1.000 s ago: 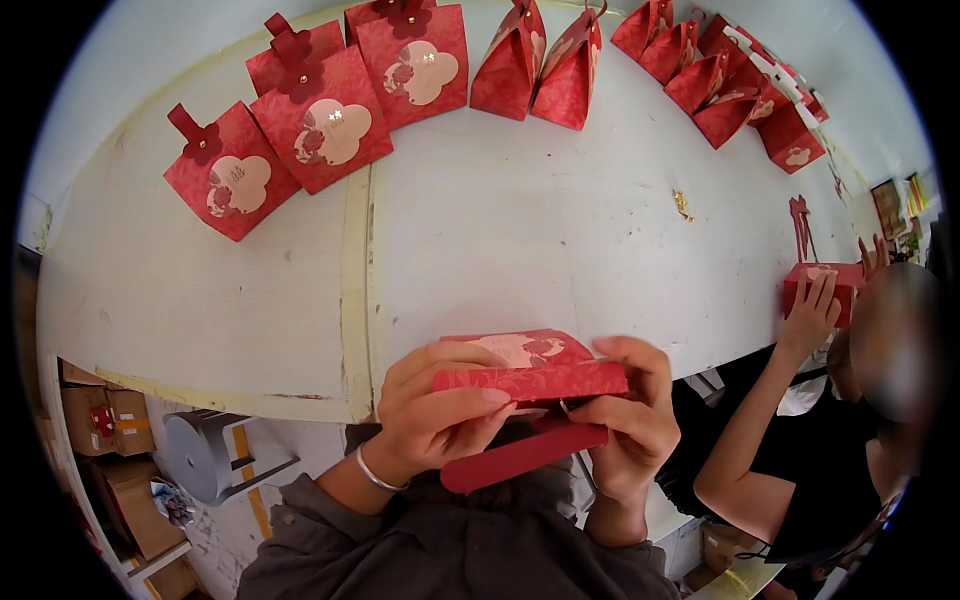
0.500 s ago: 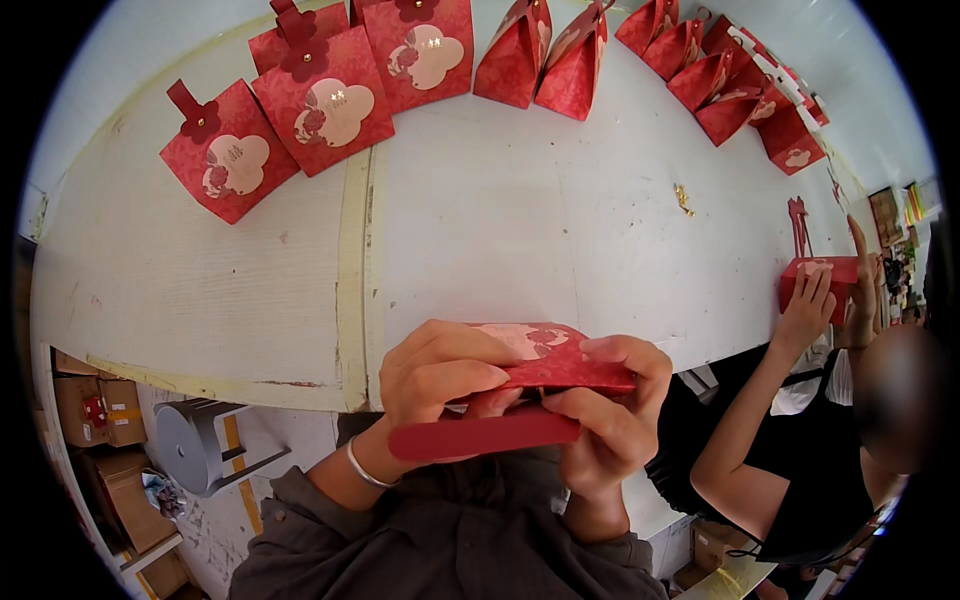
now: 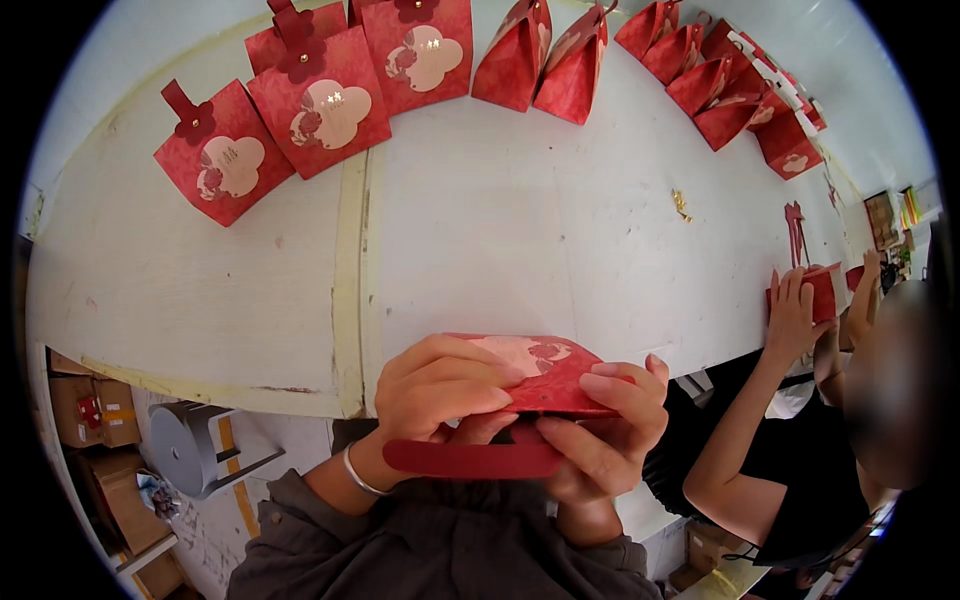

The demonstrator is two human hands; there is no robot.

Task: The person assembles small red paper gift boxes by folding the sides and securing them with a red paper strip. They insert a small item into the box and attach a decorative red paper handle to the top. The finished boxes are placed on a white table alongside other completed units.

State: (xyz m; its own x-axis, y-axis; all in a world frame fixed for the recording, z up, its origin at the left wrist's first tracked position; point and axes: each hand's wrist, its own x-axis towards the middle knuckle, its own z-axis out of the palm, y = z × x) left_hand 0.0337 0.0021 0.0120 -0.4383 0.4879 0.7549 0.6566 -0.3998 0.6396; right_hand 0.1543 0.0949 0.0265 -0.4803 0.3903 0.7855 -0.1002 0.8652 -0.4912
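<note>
Just beyond the near table edge I hold a red paper gift box [image 3: 556, 385] with a pale flower-shaped label, tilted so its top faces me. My left hand [image 3: 440, 385] is closed on the box's left side, fingers over the label side and thumb near the opening. On the right, my right hand [image 3: 610, 425] pinches the top edge between thumb and fingers. A dark red paper strap [image 3: 470, 459] sticks out toward me, below both hands. What lies between my fingertips inside the fold is hidden.
Finished-looking red gift boxes [image 3: 322, 105] stand along the far side of the white table [image 3: 470, 240], with several more [image 3: 715, 95] at far right. Small gold fasteners [image 3: 682, 206] lie in a pile. A co-worker's hands [image 3: 795, 310] hold another box. A grey stool [image 3: 185, 450] stands at lower left.
The box and both my hands have shifted slightly toward me. The strap has moved a little left and down. The co-worker's hands and box have shifted slightly.
</note>
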